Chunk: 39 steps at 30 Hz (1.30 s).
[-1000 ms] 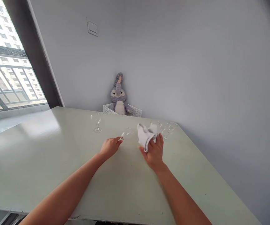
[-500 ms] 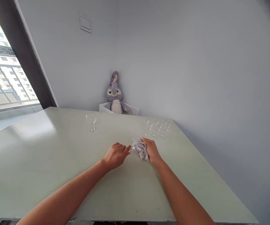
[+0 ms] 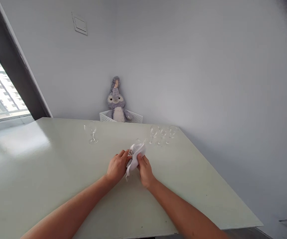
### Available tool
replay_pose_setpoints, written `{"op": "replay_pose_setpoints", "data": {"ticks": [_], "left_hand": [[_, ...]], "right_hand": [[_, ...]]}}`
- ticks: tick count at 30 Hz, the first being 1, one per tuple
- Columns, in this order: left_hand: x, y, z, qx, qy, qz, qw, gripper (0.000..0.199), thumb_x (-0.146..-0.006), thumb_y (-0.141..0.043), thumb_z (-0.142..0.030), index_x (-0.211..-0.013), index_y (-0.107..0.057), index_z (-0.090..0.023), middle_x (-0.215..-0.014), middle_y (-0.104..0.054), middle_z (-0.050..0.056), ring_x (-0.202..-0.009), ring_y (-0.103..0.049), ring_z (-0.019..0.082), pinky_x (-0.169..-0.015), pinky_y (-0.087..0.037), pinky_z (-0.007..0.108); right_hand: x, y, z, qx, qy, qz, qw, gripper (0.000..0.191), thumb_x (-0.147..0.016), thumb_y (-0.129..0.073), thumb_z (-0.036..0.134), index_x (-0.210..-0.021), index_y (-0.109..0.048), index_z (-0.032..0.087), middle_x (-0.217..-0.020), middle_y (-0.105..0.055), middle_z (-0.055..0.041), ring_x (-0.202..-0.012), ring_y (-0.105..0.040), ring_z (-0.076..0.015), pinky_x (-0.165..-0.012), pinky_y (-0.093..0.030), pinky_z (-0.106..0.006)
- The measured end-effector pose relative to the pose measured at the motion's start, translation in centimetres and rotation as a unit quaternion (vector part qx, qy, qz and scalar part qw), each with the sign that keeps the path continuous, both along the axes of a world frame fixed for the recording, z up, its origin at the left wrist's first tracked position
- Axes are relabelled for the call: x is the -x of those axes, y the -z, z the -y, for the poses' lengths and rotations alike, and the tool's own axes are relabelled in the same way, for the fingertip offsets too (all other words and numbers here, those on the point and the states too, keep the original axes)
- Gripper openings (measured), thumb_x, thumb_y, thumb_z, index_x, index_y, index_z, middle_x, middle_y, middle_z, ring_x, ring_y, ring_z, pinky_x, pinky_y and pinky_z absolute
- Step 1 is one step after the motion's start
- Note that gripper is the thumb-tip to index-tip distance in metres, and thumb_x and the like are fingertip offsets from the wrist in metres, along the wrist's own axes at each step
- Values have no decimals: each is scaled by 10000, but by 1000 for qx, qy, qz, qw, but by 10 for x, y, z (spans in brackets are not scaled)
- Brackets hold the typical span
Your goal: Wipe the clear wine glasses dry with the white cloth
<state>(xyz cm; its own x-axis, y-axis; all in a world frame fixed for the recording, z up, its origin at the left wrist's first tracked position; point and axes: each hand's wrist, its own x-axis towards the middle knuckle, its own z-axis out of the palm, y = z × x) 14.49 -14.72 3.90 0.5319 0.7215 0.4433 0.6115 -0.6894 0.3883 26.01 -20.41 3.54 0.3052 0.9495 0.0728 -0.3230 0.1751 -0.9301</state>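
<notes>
A clear stemmed glass (image 3: 136,146) is held low over the middle of the table, tilted on its side. My left hand (image 3: 118,165) has its fingers closed around the glass's stem and base end. A white cloth (image 3: 136,158) lies against the near and right side of the bowl, pinched in my right hand (image 3: 145,168) with the thumb on top. The cloth hides part of the glass, and one corner hangs down between the hands.
Several clear stemmed glasses (image 3: 162,133) stand at the back right of the pale table (image 3: 58,172). One more glass (image 3: 93,132) is at the back left. A plush toy (image 3: 118,105) sits in a white basket (image 3: 137,119) by the wall.
My right hand and the cloth have moved left and turned, so the cloth now faces the bowl's near side. My left hand has closed further round the stem. The view has shifted slightly right.
</notes>
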Motion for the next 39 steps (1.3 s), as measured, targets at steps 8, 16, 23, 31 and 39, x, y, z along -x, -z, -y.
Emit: {"op": "replay_pose_setpoints", "data": {"ticks": [8,16,23,31,39], "left_hand": [[2,-3,-2,-37,19,49,998,294,-878,-298,-216,-1102,-486,-195,-880,-529,53,-691,-533,139,-586,-394,243],[21,-23,-26,-44,-103,230,967,227,-878,-319,-233,-839,-535,-179,-837,-526,45,-715,-509,142,-670,-401,264],[10,-15,-3,-62,55,135,987,305,-858,-345,-211,-1144,-444,-173,-871,-528,58,-754,-515,155,-684,-416,266],[-13,9,15,75,119,142,980,453,-776,-518,-224,-1193,-345,-255,-1109,-512,46,-968,-533,173,-857,-421,332],[-15,22,16,161,146,51,975,689,-685,-583,-178,-1294,-291,-314,-1239,-457,28,-1040,-518,181,-843,-443,323]], "right_hand": [[-7,9,-1,1,66,267,961,355,-815,-410,506,-771,-521,172,-615,-493,21,-547,-430,-115,-499,-339,-225],[-13,-11,11,-45,-62,499,863,365,-823,-427,500,-937,-634,222,-867,-537,-25,-525,-434,-79,-560,-376,-232],[-19,-14,2,-64,-7,304,951,376,-758,-560,441,-1074,-574,237,-993,-510,-36,-749,-508,-129,-648,-420,-237],[-11,-4,-6,-23,37,143,989,286,-744,-565,421,-851,-632,165,-765,-608,-20,-743,-553,-163,-655,-419,-269],[-58,2,-22,22,191,183,964,422,-699,-551,526,-479,-483,171,-640,-604,-40,-680,-553,-164,-582,-388,-254]]}}
